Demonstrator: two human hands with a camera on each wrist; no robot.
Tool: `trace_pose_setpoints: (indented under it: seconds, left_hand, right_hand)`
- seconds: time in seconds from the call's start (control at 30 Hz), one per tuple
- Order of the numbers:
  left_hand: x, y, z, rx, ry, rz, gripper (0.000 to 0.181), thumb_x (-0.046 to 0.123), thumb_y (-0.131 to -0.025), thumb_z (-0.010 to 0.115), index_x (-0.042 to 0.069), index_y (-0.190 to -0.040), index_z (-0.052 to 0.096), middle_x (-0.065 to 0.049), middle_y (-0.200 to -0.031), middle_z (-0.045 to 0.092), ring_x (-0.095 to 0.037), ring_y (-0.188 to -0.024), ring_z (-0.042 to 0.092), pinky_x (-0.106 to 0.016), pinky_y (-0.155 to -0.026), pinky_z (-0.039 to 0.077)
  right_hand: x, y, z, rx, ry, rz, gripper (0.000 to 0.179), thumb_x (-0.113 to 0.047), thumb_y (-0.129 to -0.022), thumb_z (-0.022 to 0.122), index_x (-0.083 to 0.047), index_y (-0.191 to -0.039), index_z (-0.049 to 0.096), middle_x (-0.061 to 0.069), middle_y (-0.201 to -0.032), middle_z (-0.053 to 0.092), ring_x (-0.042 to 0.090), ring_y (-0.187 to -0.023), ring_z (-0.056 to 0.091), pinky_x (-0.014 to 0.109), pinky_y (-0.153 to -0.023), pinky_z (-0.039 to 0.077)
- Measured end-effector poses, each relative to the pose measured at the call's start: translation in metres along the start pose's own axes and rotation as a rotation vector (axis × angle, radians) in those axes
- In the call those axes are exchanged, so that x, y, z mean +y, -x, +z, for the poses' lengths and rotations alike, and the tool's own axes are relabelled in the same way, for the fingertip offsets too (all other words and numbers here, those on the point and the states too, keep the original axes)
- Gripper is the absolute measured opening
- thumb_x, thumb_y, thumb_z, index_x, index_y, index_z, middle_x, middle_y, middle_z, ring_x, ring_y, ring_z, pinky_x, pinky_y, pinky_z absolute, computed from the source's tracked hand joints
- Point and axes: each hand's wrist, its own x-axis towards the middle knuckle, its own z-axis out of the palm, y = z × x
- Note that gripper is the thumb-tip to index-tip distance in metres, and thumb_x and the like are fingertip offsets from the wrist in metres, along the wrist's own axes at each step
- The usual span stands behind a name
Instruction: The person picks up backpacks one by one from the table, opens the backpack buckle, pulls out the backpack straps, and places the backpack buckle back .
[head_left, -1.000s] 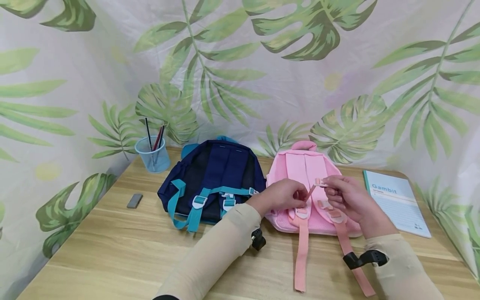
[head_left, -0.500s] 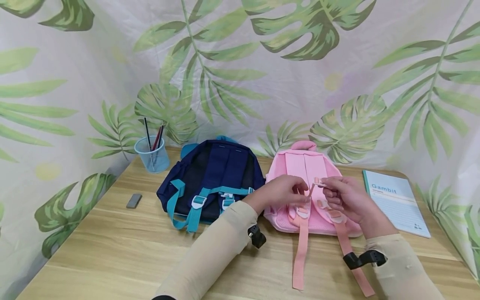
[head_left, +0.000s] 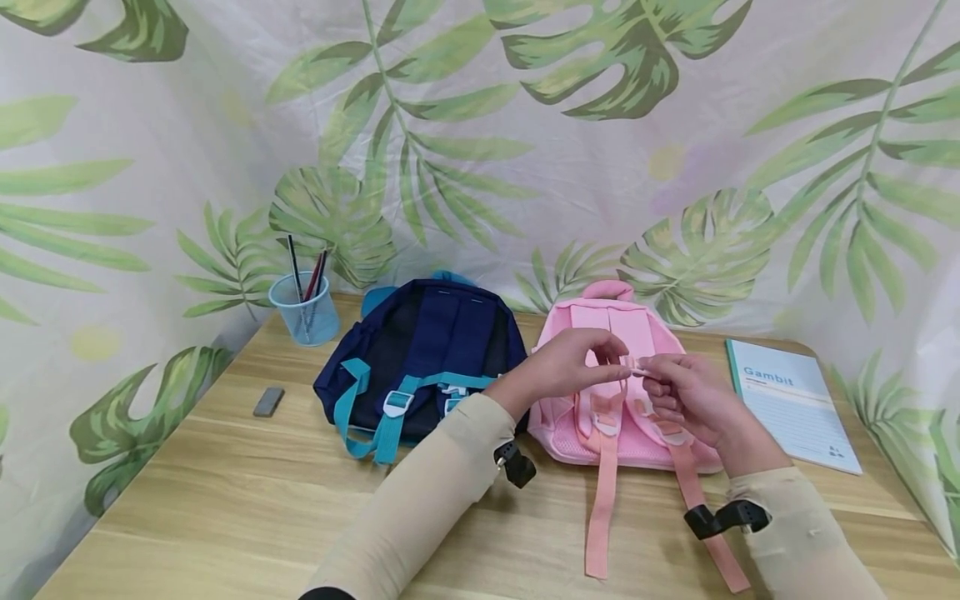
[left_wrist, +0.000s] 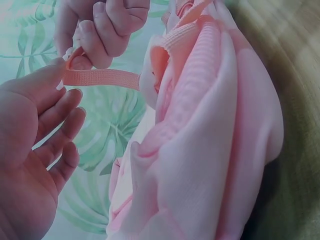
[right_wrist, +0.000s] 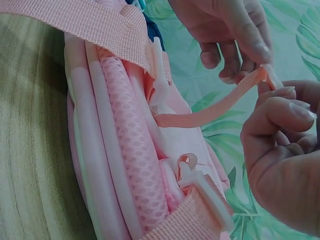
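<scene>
A pink backpack (head_left: pixel 592 321) lies on the table with its shoulder straps facing up. From it a narrow peach webbing strap (right_wrist: pixel 200 120) rises to a small white plastic buckle (head_left: pixel 636 372). My right hand (head_left: pixel 690 396) pinches this buckle between thumb and curled index finger. Coming from the other side, my left hand (head_left: pixel 573 367) has thumb and index fingertip at the buckle and strap end, its other fingers loosely bent. In the left wrist view the strap (left_wrist: pixel 105 79) bends sharply at the left fingertips. The fingers hide much of the buckle.
A navy backpack (head_left: pixel 450 333) with teal straps lies left of the pink one. Farther left are a blue mesh pen cup (head_left: pixel 311 321) and a grey eraser (head_left: pixel 268 402). On the right lies a notebook (head_left: pixel 795 408). Two peach strap tails (head_left: pixel 602 517) hang toward the front.
My left hand has let go of the strap lower down and moved up and right to the buckle. My right hand keeps holding the buckle in nearly the same place.
</scene>
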Motion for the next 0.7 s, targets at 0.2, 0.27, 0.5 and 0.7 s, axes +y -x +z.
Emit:
trace_pose_setpoints:
  seconds: [0.2,0.27,0.5,0.7]
  left_hand:
    - [-0.0015,0.0004,0.001,0.019,0.016,-0.002,0.021,0.024,-0.105,0.074,0.008,-0.119,0.074,-0.003,-0.101,0.074,-0.007,-0.093,0.063,-0.045,-0.098,0.058]
    - [-0.0025,0.0014,0.0013,0.039,0.02,-0.001,0.021,0.025,-0.106,0.073,0.009,-0.119,0.074,-0.003,-0.101,0.073,-0.008,-0.095,0.063,-0.043,-0.097,0.058]
    - [-0.0076,0.0039,0.0027,0.075,0.055,-0.002,0.02,0.025,-0.106,0.072,0.01,-0.119,0.074,-0.004,-0.103,0.074,-0.009,-0.096,0.063,-0.022,-0.086,0.051]
    - [-0.0099,0.0029,0.0032,0.068,0.09,0.004,0.023,0.024,-0.106,0.071,0.008,-0.122,0.073,-0.006,-0.108,0.075,-0.01,-0.099,0.066,-0.019,-0.087,0.05]
  right_hand:
    - [0.0017,0.0018,-0.0033,-0.006,-0.032,0.016,0.038,-0.034,-0.117,0.048,-0.012,-0.089,0.063,-0.005,-0.073,0.052,0.007,-0.059,0.042,0.019,-0.053,0.04]
    - [0.0028,0.0031,-0.0055,-0.014,-0.053,0.024,0.037,-0.032,-0.117,0.048,-0.014,-0.089,0.064,-0.005,-0.073,0.052,0.007,-0.06,0.042,0.019,-0.054,0.04]
    - [0.0051,0.0049,-0.0064,-0.034,-0.031,0.048,0.029,-0.025,-0.115,0.053,-0.016,-0.098,0.075,-0.005,-0.074,0.051,0.007,-0.061,0.043,0.019,-0.054,0.041]
    - [0.008,0.0002,-0.0007,-0.022,-0.034,0.045,0.028,-0.025,-0.116,0.053,-0.014,-0.098,0.071,-0.005,-0.075,0.05,0.007,-0.061,0.043,0.018,-0.053,0.038]
